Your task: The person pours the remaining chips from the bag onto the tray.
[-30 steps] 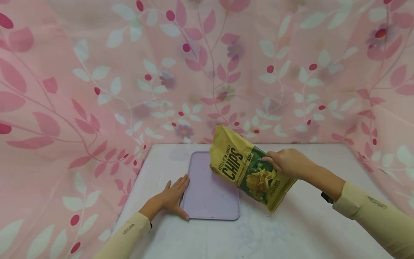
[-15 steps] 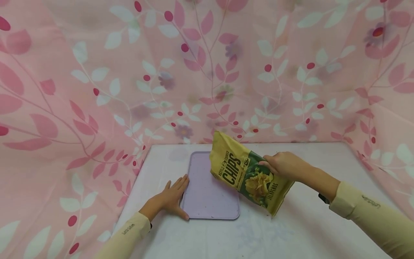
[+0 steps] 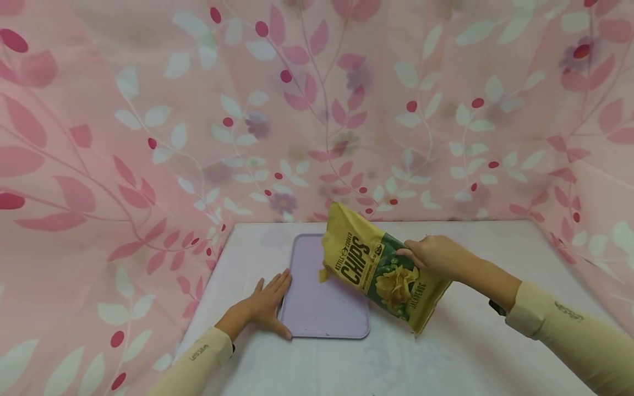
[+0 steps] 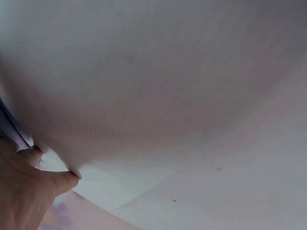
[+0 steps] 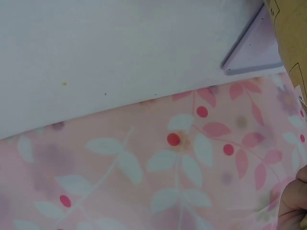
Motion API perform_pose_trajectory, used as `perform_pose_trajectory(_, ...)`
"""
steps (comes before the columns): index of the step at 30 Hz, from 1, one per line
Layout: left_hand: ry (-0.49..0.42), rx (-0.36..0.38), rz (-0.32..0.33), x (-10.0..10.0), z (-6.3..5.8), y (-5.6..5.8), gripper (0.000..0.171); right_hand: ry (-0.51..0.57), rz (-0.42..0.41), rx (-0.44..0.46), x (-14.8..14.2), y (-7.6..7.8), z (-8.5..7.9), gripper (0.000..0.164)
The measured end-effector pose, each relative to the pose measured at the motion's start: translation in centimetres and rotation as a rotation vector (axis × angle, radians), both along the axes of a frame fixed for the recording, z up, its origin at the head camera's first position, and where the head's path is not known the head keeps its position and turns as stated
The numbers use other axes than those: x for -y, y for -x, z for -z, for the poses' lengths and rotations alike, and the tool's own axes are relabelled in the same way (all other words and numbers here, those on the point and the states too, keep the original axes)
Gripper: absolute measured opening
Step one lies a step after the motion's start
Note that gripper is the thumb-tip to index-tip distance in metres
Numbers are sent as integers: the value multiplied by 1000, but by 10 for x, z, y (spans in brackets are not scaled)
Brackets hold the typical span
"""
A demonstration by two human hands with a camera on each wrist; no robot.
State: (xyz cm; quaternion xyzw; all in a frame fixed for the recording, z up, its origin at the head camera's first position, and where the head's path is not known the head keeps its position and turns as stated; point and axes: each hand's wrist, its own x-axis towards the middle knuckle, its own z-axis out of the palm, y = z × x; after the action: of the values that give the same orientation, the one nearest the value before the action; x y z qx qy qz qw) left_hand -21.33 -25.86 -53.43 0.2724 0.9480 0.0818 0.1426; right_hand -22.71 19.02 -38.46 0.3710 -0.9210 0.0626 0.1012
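Observation:
A yellow and green bag of jalapeño chips [image 3: 378, 269] is tilted over the right part of a lilac tray [image 3: 317, 308], its upper left end lower than a level bag's would look hard to judge. My right hand [image 3: 438, 257] grips the bag by its upper side, thumb on the printed front. By the bag's left end a small yellow chip [image 3: 323, 275] shows above the tray. My left hand [image 3: 267, 303] rests at the tray's left edge with fingers spread and straight. In the right wrist view, the bag [image 5: 295, 38] and a tray corner [image 5: 254, 52] are partly visible.
The tray lies on a white-covered table [image 3: 485, 242]. A pink floral cloth [image 3: 317, 110] hangs behind and at both sides of the table. Small specks [image 5: 64, 84] dot the table cover in the right wrist view.
The bag has dropped slightly with my right hand. A yellow chip now shows at its left end over the tray. My left hand has stayed at the tray's edge.

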Motion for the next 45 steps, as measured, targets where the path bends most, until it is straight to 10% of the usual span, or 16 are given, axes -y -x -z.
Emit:
perform_pose_trajectory(32, 22, 19, -11, 0, -3, 2, 151, 19, -39, -64, -3, -7, -5, 34)
perform_pose_trajectory(45, 20, 52, -33, -3, -1, 1, 152, 22, 38, 42, -7, -8, 9, 34)
